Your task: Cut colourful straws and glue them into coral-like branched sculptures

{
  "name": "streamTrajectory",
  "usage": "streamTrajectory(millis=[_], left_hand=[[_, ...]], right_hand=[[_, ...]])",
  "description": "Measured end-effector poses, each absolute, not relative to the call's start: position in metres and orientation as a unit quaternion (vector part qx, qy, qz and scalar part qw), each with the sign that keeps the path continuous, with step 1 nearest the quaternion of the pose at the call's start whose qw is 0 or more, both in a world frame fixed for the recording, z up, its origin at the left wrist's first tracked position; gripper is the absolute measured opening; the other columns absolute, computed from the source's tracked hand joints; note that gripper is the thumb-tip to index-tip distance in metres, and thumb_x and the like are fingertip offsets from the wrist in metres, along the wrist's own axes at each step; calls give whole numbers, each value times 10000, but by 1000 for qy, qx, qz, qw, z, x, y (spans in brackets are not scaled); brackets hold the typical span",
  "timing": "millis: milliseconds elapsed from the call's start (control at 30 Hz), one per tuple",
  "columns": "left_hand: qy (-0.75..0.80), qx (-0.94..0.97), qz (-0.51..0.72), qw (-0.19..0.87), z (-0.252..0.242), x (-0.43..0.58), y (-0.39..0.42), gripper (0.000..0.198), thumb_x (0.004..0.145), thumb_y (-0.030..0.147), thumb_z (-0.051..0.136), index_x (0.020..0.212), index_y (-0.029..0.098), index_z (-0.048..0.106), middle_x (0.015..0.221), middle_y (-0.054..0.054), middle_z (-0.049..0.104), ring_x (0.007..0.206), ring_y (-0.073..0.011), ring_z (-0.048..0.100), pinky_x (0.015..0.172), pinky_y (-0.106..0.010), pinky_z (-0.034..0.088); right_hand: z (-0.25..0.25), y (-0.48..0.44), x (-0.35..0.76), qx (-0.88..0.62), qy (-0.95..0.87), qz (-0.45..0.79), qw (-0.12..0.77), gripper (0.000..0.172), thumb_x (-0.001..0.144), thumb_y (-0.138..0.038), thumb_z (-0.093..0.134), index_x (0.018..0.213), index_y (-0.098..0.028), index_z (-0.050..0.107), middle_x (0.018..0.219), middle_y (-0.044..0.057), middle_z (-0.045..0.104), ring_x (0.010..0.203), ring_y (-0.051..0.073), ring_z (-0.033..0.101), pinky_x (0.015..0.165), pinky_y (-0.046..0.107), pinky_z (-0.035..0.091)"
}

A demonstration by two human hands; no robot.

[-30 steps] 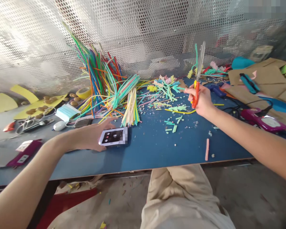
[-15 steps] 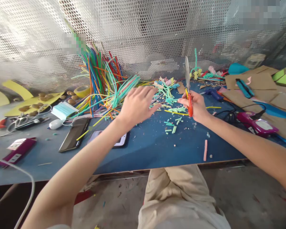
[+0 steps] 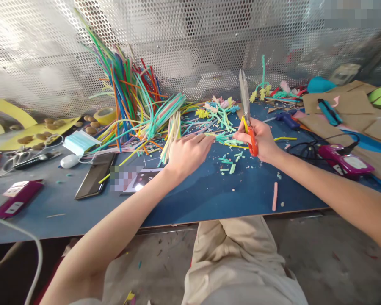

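Observation:
My right hand (image 3: 257, 137) is wrapped round scissors (image 3: 249, 131) with red-orange and yellow handles. Their blades point up and away from me. Between my two hands lies a green pipe-cleaner piece (image 3: 221, 137) with short branches. The closed fingertips of my left hand (image 3: 190, 152) are at its left end, and my right fingertips are close to its other end. Behind it is a pile of branched pipe-cleaner pieces (image 3: 224, 116) in green, pink, yellow and blue. Short green cut bits (image 3: 232, 168) lie in front of my hands.
A large bundle of long pipe cleaners (image 3: 127, 93) leans on the perforated metal panel (image 3: 209, 46). Two phones, one a dark phone (image 3: 93, 176), lie at left. A blue glue gun (image 3: 287, 120), a teal cutter (image 3: 329, 112) and a magenta device (image 3: 346, 160) with a black cable are at right.
My left hand has come down and to the right, its spread fingers closing at the green piece. My right hand still holds the scissors, now tilted slightly more left. The view has shifted a little.

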State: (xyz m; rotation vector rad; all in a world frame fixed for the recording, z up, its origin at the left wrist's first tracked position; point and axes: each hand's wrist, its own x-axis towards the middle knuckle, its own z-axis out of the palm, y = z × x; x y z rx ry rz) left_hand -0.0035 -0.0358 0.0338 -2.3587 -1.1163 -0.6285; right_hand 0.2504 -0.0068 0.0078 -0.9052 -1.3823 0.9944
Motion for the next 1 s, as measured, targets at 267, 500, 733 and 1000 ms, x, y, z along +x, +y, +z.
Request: streamTrajectory(millis=[267,500,733,1000], left_hand=[[-388,-870,-253,172,32,-8,-32,302,1102,330,455,1191,266,736,1060,-40,801,979,-183,768,803,-291,578],[-398,-873,-230,161,103,-65,-40,507,950,546,680,1335,223,619,1368,-104,673,1310,-287,604,1169,-461,437],[-451,-886,95,-43,110,-124,-68,691,721,455,819,1376,340,632,1411,-23,655,1271,-303,647,1102,-406,498],[-511,-834,198,-61,79,-136,-72,863,680,285,689,1523,214,517,1481,-113,588,1345,-340,601,1165,-431,442]], right_hand=[[12,-10,249,-395,-602,418,554,390,639,-433,916,787,-243,609,729,-14,585,649,149,515,615,329,423],[6,8,261,-400,-556,389,616,376,661,-397,910,780,-246,586,678,-36,498,562,109,402,528,302,324],[3,24,272,-407,-449,460,649,422,601,-364,904,794,-251,546,756,-10,597,541,100,430,455,292,296],[5,24,271,-390,-401,482,674,381,574,-243,897,777,-232,574,727,-5,664,506,74,439,421,242,293]])
